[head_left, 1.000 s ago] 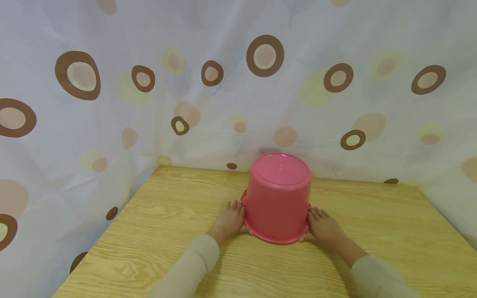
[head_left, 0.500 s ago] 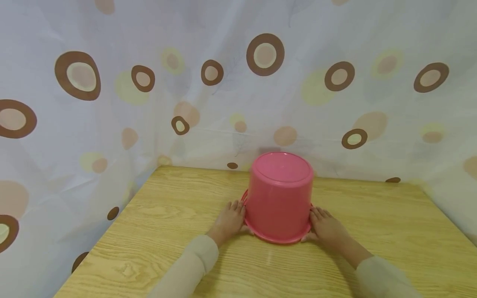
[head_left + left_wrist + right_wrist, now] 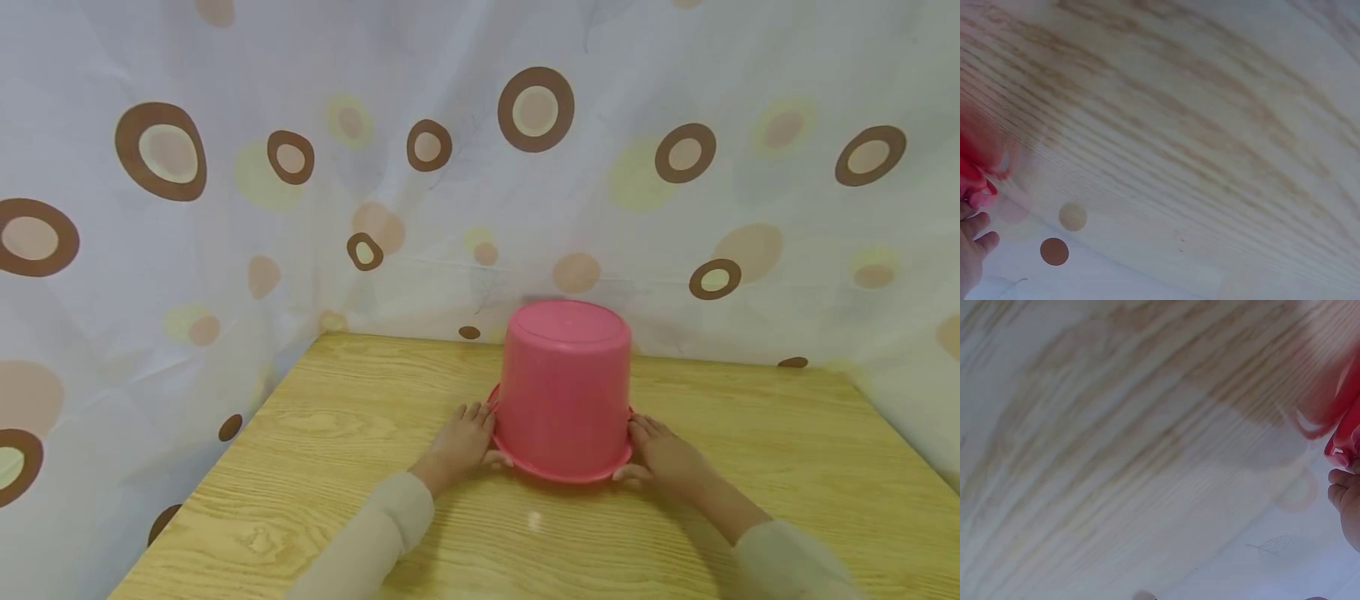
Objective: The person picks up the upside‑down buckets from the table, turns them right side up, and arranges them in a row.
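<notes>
A pink plastic bucket [image 3: 564, 400] stands bottom-up on the wooden table, its base on top and tipped slightly away from me. My left hand [image 3: 461, 442] holds the rim at its left side, thumb toward the front. On the opposite side my right hand [image 3: 671, 458] holds the rim, its thumb also near the front edge. In the left wrist view, the bucket's red edge [image 3: 972, 150] and my left fingers show at the far left. The right wrist view catches the bucket's lug [image 3: 1344, 447] beside my right fingers. The bucket's inside is hidden.
The wooden table [image 3: 360, 517] reaches back to a white curtain [image 3: 450, 192] with brown and beige circles. This curtain also runs along the left and right sides. A small light reflection lies on the table in front of the bucket.
The bucket's front rim has risen a little and its base has tipped back, so less of the base shows. Both hands have stayed at the rim, the right shifting slightly outward.
</notes>
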Motion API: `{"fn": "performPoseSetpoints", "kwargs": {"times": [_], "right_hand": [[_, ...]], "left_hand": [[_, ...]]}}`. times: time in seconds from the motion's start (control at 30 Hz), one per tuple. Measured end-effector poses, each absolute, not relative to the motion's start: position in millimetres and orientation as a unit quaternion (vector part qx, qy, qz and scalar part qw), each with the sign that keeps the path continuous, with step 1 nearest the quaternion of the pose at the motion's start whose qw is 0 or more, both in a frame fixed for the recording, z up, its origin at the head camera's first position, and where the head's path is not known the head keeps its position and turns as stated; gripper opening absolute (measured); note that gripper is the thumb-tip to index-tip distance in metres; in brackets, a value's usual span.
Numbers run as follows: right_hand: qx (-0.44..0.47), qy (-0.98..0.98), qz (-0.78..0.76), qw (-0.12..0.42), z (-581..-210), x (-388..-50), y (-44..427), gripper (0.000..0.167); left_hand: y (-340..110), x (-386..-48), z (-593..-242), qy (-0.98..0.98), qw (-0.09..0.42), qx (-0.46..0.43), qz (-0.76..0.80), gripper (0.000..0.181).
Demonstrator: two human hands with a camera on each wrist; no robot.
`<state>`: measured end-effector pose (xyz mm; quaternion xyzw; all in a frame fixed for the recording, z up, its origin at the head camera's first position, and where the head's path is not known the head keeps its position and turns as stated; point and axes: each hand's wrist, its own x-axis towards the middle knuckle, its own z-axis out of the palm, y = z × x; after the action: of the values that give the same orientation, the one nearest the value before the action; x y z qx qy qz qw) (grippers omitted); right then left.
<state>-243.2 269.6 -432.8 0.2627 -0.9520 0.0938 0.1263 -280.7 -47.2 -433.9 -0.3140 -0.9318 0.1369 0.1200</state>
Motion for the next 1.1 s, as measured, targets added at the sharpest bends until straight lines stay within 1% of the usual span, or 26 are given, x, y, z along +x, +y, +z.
{"fn": "performPoseSetpoints", "kwargs": {"times": [0.2, 0.33, 0.4, 0.6, 0.67, 0.87, 0.97, 1.1], "right_hand": [[0.261, -0.948, 0.129, 0.126, -431.3, -239.3, 271.6, 0.082], [0.260, -0.945, 0.149, 0.127, -429.9, -236.6, 272.6, 0.081], [0.256, -0.944, 0.167, 0.124, -429.0, -234.7, 273.0, 0.079], [0.230, -0.944, 0.213, 0.103, -425.6, -230.3, 273.1, 0.074], [0.226, -0.945, 0.214, 0.099, -425.2, -230.1, 273.1, 0.074], [0.222, -0.946, 0.215, 0.100, -426.9, -230.2, 273.2, 0.074], [0.221, -0.944, 0.219, 0.107, -427.7, -229.9, 272.8, 0.072], [0.221, -0.942, 0.224, 0.116, -427.3, -229.4, 272.4, 0.073]], "left_hand": [[-49.5, -279.5, -434.1, -0.922, 0.164, -0.329, 0.124, 0.075], [-50.8, -278.1, -432.8, -0.924, 0.154, -0.342, 0.072, 0.072], [-51.3, -277.1, -431.3, -0.924, 0.148, -0.350, 0.037, 0.074], [-53.5, -276.1, -429.1, -0.925, 0.118, -0.357, -0.061, 0.097], [-54.1, -275.7, -428.0, -0.925, 0.109, -0.356, -0.075, 0.101], [-54.8, -274.4, -426.3, -0.928, 0.090, -0.350, -0.092, 0.100], [-55.0, -274.6, -426.4, -0.926, 0.097, -0.354, -0.094, 0.098], [-55.3, -273.8, -425.6, -0.924, 0.107, -0.355, -0.092, 0.095]]}}
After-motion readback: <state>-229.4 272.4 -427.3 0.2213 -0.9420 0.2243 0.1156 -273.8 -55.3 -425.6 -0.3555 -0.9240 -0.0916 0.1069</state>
